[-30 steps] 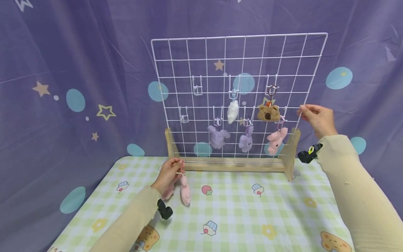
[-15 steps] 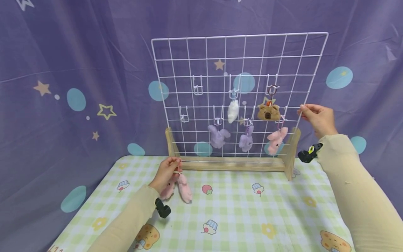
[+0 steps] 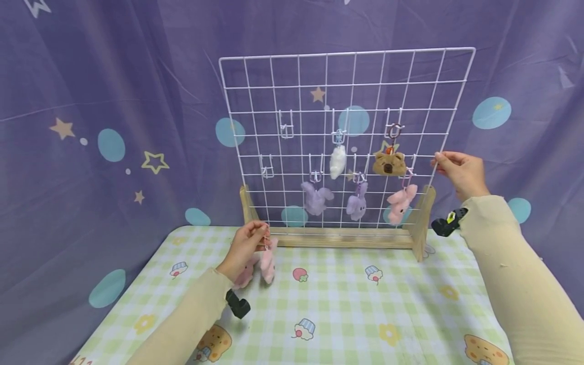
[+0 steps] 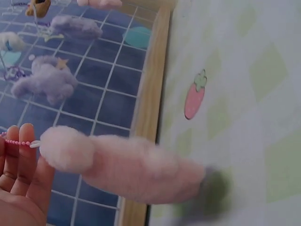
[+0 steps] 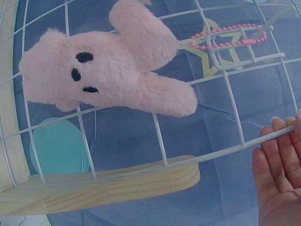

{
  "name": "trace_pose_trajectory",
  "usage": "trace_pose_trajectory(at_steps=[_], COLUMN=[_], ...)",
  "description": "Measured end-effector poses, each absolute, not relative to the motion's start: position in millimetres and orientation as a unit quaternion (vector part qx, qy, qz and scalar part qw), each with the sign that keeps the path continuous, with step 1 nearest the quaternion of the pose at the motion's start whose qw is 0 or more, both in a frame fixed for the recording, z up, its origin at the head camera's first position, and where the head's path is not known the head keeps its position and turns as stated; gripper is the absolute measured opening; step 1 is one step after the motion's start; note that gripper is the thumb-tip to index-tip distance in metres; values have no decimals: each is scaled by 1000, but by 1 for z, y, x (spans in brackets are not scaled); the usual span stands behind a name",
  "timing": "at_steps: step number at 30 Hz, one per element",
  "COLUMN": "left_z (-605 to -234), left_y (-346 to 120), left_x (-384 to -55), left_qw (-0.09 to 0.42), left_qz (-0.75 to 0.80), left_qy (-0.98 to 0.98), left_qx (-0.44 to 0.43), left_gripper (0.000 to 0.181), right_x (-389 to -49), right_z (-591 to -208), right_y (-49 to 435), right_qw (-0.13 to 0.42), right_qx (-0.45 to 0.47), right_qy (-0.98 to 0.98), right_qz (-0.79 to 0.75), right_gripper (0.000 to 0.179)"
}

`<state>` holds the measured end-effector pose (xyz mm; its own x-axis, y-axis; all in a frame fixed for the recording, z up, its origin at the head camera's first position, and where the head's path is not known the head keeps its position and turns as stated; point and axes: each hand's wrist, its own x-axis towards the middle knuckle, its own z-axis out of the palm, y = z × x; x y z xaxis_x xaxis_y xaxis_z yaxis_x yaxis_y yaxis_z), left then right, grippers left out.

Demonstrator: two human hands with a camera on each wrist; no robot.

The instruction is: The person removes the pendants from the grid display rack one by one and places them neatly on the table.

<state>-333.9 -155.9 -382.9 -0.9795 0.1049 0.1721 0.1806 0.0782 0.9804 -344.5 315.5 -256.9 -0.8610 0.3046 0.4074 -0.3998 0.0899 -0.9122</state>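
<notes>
My left hand (image 3: pixel 242 251) pinches the pink bead chain (image 4: pixel 19 142) of a pink plush keychain (image 4: pixel 122 162), which dangles below the fingertips near the left end of the rack's wooden base (image 3: pixel 342 238). A second pink plush shape (image 3: pixel 245 274) shows under the palm, partly hidden by the hand. My right hand (image 3: pixel 463 175) holds the right edge wire of the white grid rack (image 5: pixel 225 152) between thumb and fingers. Close to that hand, a pink plush bunny (image 5: pixel 75 73) hangs from a hook by its bead chain.
On other hooks hang a brown bear head (image 3: pixel 389 165), a white plush (image 3: pixel 337 162) and two purple plush keychains, one purple plush (image 3: pixel 316 198) being left of the other. Two bare hooks, including an upper hook (image 3: pixel 286 131), sit at the left. A checked cloth (image 3: pixel 342 304) covers the table.
My left hand has risen slightly and moved a little to the right, lifting the dangling pink plush, which has swung and turned. The right hand stays on the grid's edge.
</notes>
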Motion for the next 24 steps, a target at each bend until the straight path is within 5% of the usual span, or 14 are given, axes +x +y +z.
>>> trace_pose_trajectory(at_steps=[10,24], left_z=[-375,-385], left_y=[-156,-163], left_x=[-325,-324], left_qw=[31,36], left_qz=[-659,-719], left_qy=[-724,-690], left_qx=[-201,-76], left_gripper=[24,15], right_x=[-344,-345], right_z=[-257,-259], right_y=[315,316], right_qw=[263,268], right_qx=[32,37], right_qy=[-696,-699], right_qz=[667,663], right_gripper=[9,8])
